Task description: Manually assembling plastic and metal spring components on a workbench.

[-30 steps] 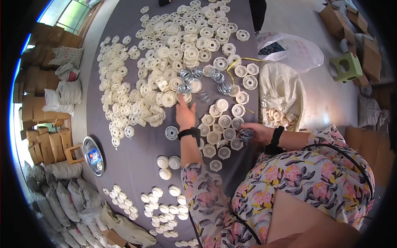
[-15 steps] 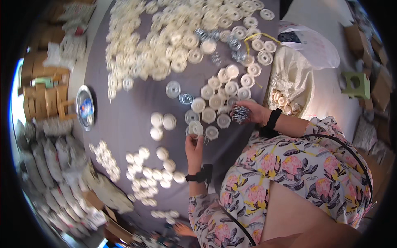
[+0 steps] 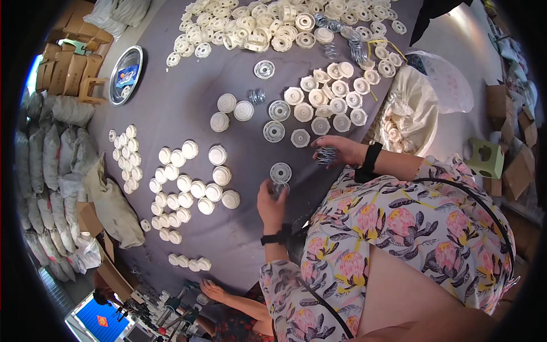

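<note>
Two bare hands work over the grey tabletop (image 3: 188,108). The right hand (image 3: 346,150) has its grip closed around a bunch of springs (image 3: 326,155), just beyond the near edge of the white cups (image 3: 303,112). The left hand (image 3: 270,207) is at a pale disc (image 3: 280,172), its thumb and fingertips around a small blurred thing at the disc's near side; whether that grip is clamped or loose, I cannot tell.

Two greyer discs (image 3: 273,131) lie farther out, beside the cups. One loose spring (image 3: 256,96) lies between them and three white caps (image 3: 244,110). More caps (image 3: 184,183) stand in groups to the left. Many rings (image 3: 273,25) are heaped at the far end, with other springs (image 3: 358,48) and a yellow strap (image 3: 397,50) at their right. A steel tray (image 3: 138,57) holds a blue packet (image 3: 126,76). A co-worker's hand (image 3: 212,290) rests near the lower left edge.
</note>
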Tool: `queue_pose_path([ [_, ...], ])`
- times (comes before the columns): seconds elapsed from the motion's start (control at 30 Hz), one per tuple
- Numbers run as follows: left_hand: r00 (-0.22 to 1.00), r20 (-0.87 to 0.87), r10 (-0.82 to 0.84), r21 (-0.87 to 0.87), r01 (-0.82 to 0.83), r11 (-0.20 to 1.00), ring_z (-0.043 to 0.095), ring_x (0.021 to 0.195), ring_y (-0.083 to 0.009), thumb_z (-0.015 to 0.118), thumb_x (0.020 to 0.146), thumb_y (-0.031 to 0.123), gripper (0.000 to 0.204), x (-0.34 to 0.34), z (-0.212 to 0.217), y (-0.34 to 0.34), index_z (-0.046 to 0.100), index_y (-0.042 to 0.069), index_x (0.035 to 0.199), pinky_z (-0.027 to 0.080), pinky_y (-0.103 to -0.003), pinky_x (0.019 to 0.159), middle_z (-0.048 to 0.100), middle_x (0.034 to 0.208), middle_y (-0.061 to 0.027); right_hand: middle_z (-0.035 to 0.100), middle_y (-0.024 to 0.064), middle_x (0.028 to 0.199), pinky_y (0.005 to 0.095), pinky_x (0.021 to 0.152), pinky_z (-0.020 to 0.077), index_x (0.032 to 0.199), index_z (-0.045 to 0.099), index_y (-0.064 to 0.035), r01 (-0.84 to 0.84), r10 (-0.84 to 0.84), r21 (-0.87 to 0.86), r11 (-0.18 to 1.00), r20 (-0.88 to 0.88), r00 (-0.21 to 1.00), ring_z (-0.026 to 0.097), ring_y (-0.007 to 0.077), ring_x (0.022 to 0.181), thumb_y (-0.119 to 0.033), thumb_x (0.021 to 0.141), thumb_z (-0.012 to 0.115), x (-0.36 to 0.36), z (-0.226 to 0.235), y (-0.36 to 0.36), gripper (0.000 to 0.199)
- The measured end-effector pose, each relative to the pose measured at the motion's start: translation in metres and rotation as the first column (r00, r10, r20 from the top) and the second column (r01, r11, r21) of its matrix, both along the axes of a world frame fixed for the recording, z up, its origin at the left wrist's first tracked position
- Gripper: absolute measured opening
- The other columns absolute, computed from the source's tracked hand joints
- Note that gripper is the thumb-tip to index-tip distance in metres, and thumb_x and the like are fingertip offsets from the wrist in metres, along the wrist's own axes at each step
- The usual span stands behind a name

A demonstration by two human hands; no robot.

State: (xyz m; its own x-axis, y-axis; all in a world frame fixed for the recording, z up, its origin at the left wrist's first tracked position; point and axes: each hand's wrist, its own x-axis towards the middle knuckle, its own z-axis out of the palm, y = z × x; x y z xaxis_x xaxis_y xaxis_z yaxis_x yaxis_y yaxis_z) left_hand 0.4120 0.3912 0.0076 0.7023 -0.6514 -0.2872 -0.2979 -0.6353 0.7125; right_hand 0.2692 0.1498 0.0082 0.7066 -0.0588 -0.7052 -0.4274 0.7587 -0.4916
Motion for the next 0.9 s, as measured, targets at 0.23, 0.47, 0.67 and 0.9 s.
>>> queue_pose_path([
  [0.23, 0.873, 0.366, -0.323, 0.109, 0.304, 0.946, 0.056, 0.088, -0.0313, 0.065, 0.073, 0.015, 0.028, 0.022, -0.047, -0.015, 0.059, 0.004, 0.098, 0.046, -0.039, 0.074, 0.056, 0.089, -0.0134, 0.062, 0.0068, 0.096, 0.0351, 0.065, 0.0517, 0.113, 0.051, -0.0112, 0.014, -0.018, -0.07, 0.997, -0.048, 0.999, 0.061, 0.0171, 0.083, -0.036, 0.087, 0.053, -0.002, 0.003, 0.008, 0.036],
  [0.47, 0.986, 0.105, -0.127, -0.267, 0.151, 0.952, 0.057, 0.082, -0.0202, 0.066, 0.075, 0.008, 0.025, 0.014, 0.004, -0.05, 0.059, 0.002, 0.097, 0.046, -0.029, 0.073, 0.053, 0.094, -0.0082, 0.064, 0.0046, 0.093, 0.0343, 0.064, 0.0502, 0.108, 0.054, -0.012, -0.067, 0.067, -0.036, 0.997, -0.006, 0.998, 0.062, 0.016, 0.079, -0.041, 0.086, 0.053, 0.004, 0.017, -0.008, 0.037],
  [0.67, 0.668, -0.57, -0.478, -0.483, 0.199, 0.853, 0.055, 0.094, -0.0118, 0.056, 0.084, 0.001, 0.021, 0.019, 0.045, -0.117, 0.054, -0.001, 0.104, 0.044, -0.025, 0.081, 0.057, 0.099, -0.0025, 0.063, 0.0008, 0.088, 0.0308, 0.066, 0.0462, 0.111, 0.055, -0.0141, -0.392, 0.369, 0.171, 0.904, 0.154, 0.917, 0.059, 0.0135, 0.077, -0.043, 0.084, 0.055, 0.026, 0.031, -0.03, 0.04],
  [0.9, 0.89, -0.016, -0.455, -0.463, 0.397, 0.792, 0.057, 0.097, -0.0196, 0.064, 0.074, -0.004, 0.017, 0.014, 0.066, -0.156, 0.058, 0.0, 0.089, 0.043, -0.03, 0.087, 0.06, 0.102, -0.0088, 0.062, 0.0024, 0.095, 0.0352, 0.068, 0.0473, 0.116, 0.053, -0.0114, -0.196, 0.188, 0.029, 0.98, 0.175, 0.966, 0.058, 0.0162, 0.085, -0.037, 0.082, 0.06, 0.021, 0.012, -0.064, 0.043],
])
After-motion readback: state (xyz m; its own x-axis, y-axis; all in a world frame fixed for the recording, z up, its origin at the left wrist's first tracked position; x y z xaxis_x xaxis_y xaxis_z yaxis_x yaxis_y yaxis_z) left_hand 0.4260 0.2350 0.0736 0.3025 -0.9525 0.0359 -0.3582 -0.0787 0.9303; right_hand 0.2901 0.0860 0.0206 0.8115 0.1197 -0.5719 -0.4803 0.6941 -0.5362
